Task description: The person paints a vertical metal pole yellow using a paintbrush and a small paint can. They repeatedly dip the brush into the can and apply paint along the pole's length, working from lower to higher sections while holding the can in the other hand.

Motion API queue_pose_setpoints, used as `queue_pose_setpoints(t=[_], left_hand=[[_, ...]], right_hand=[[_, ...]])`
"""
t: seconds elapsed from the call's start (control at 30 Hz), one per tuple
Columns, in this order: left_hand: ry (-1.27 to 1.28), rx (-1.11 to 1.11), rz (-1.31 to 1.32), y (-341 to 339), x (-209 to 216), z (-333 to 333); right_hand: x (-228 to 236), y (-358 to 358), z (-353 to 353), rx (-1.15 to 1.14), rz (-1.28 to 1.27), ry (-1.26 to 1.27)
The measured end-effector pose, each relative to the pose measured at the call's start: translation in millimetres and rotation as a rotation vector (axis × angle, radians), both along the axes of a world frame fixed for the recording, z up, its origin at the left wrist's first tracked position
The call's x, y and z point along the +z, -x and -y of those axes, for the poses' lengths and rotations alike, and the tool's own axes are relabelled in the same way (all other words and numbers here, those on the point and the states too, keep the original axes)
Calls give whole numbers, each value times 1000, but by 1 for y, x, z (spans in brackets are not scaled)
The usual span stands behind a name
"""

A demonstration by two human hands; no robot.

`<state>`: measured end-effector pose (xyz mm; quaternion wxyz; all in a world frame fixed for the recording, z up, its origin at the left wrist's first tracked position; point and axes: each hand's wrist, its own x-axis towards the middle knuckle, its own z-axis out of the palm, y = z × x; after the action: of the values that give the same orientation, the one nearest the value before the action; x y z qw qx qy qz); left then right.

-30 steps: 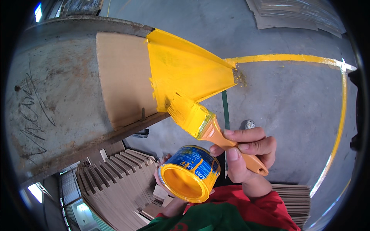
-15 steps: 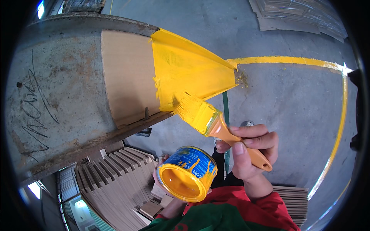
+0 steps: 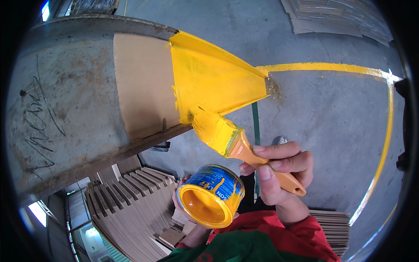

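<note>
Evidently the step in hand is brushing yellow paint onto the end of a steel beam [image 3: 72,98]. Its yellow stretch [image 3: 209,78] lies on the far side of the hands, just right of a cardboard sheet [image 3: 146,83] laid over the bare, rust-marked metal to the left. The right hand [image 3: 286,170] pinches the orange handle of a wide brush [image 3: 233,142] between thumb and fingers, and its yellow-loaded bristles reach left to the near left corner of that stretch, close beside the sheet; whether the tips actually press on the metal I cannot tell. The left hand [image 3: 176,198] grasps a blue paint can [image 3: 222,183] from the left, its fingers mostly hidden, with the open mouth tilted toward the near side and yellow paint visible inside. By my judgement, the next move calls for a light, controlled stroke along that near edge, keeping bristles off the bare metal and the can tipped no further.
</note>
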<state>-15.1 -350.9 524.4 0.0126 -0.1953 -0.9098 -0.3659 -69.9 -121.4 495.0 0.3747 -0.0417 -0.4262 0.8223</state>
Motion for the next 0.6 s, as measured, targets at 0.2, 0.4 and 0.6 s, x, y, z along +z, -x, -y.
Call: queue_pose_setpoints(t=[0.2, 0.4, 0.6], left_hand=[[3, -7, -6, -3, 0, 6], [-7, -26, -13, -6, -1, 12], [-195, -24, 38, -3, -5, 19]], right_hand=[[0, -3, -2, -31, 21, -30], [2, -4, 7, -64, 16, -100], [19, -49, -1, -174, 68, -105]])
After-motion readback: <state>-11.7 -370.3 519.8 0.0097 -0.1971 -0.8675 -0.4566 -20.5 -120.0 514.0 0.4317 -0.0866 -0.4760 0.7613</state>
